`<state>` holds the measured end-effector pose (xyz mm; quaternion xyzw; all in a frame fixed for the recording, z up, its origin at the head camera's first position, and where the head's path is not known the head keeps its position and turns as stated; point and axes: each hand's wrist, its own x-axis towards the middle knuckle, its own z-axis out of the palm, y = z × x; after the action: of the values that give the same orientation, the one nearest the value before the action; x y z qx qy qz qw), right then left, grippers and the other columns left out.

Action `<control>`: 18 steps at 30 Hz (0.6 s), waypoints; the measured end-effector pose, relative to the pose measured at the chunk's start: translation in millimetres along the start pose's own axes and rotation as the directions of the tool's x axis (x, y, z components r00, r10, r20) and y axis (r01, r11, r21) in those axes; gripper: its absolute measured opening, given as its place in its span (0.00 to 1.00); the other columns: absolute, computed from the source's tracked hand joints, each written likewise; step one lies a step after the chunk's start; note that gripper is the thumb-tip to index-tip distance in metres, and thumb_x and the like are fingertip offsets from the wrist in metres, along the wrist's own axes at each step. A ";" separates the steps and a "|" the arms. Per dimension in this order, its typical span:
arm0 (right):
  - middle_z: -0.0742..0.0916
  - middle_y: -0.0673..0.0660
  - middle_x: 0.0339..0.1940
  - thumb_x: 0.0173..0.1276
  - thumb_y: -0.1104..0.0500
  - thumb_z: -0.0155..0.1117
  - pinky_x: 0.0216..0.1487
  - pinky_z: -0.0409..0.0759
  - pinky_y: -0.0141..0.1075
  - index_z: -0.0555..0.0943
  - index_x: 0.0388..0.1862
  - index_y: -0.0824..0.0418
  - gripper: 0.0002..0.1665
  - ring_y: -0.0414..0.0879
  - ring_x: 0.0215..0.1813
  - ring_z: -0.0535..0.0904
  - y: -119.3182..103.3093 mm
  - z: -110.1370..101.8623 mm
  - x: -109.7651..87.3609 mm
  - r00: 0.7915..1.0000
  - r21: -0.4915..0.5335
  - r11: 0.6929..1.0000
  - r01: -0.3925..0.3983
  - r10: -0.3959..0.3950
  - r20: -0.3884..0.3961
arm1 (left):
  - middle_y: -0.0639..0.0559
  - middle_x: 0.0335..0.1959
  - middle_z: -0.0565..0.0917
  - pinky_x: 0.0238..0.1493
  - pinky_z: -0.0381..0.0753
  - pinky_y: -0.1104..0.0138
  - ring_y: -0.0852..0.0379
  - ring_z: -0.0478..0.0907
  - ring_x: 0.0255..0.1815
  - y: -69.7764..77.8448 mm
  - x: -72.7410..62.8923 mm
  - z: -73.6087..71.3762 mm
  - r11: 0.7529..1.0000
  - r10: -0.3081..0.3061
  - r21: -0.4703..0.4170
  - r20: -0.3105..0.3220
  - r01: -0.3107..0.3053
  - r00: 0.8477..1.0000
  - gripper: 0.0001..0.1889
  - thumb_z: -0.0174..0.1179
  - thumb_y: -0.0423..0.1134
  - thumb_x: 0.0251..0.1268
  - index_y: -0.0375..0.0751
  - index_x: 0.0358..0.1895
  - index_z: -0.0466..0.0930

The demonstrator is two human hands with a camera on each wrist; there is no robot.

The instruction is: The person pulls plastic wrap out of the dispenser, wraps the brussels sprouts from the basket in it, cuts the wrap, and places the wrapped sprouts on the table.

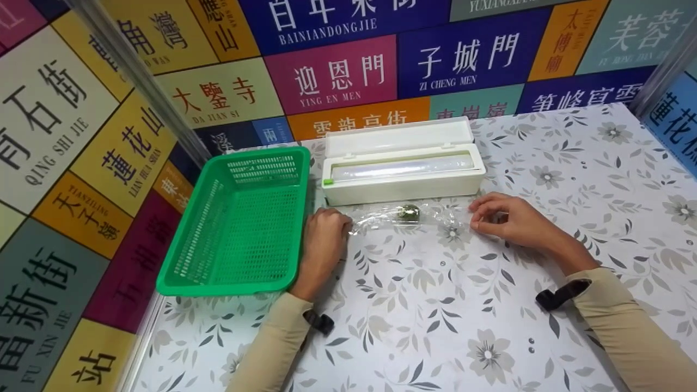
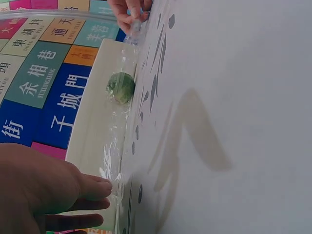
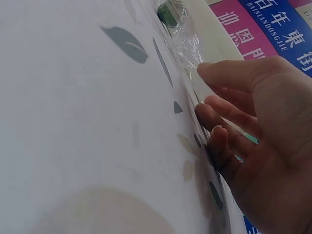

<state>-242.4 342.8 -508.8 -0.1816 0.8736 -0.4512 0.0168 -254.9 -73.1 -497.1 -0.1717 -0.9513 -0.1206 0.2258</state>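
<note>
A small round green vegetable or fruit (image 1: 408, 214) lies on the table inside a long strip of clear plastic film (image 1: 375, 220), loose at both ends. At the film's left end is my left hand (image 1: 325, 231); in the left wrist view its thumb (image 2: 95, 187) and fingers are spread, fingertips right at the film. My right hand (image 1: 506, 220) is at the opposite end, its fingers relaxed and bent, a gap showing between thumb and fingers. In the right wrist view the crumpled film (image 3: 187, 46) reaches close to the right thumb tip (image 3: 207, 70).
Behind the film stands a white cling-film box (image 1: 403, 188) with its lid raised and a roll (image 1: 403, 167) inside. A green plastic basket (image 1: 297, 218) stands close by my left hand. Lettered panels (image 1: 337, 73) wall the patterned table (image 1: 435, 326) at back and left.
</note>
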 end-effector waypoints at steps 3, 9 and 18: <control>0.88 0.57 0.62 0.70 0.57 0.80 0.56 0.74 0.21 0.93 0.42 0.53 0.04 0.31 0.59 0.78 -0.6 1.4 1.0 1.000 -0.037 0.999 -0.021 0.021 -0.014 | 0.49 0.29 0.91 0.40 0.84 0.49 0.44 0.88 0.38 -1.0 0.7 1.6 1.000 -0.002 0.001 0.018 0.002 1.000 0.10 0.71 0.31 0.66 0.49 0.27 0.94; 0.88 0.57 0.61 0.69 0.56 0.81 0.51 0.75 0.23 0.93 0.42 0.55 0.06 0.34 0.54 0.79 -1.3 3.6 3.2 0.998 -0.068 0.996 -0.056 0.053 -0.040 | 0.48 0.30 0.91 0.38 0.85 0.48 0.43 0.90 0.37 -1.4 3.2 2.1 1.000 -0.016 -0.019 0.048 0.017 0.999 0.10 0.71 0.33 0.67 0.48 0.27 0.93; 0.88 0.58 0.60 0.69 0.57 0.81 0.48 0.77 0.24 0.93 0.42 0.56 0.06 0.38 0.51 0.80 -1.8 2.6 2.4 0.997 -0.084 0.994 -0.063 0.059 -0.050 | 0.41 0.33 0.92 0.37 0.87 0.45 0.39 0.91 0.37 3.0 8.4 3.1 0.988 -0.075 -0.126 0.084 0.086 0.994 0.11 0.65 0.30 0.71 0.41 0.27 0.90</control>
<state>-243.6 339.0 -508.6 -0.1448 0.8974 -0.4168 0.0019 -261.9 -67.1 -495.4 -0.1519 -0.9559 -0.1840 0.1715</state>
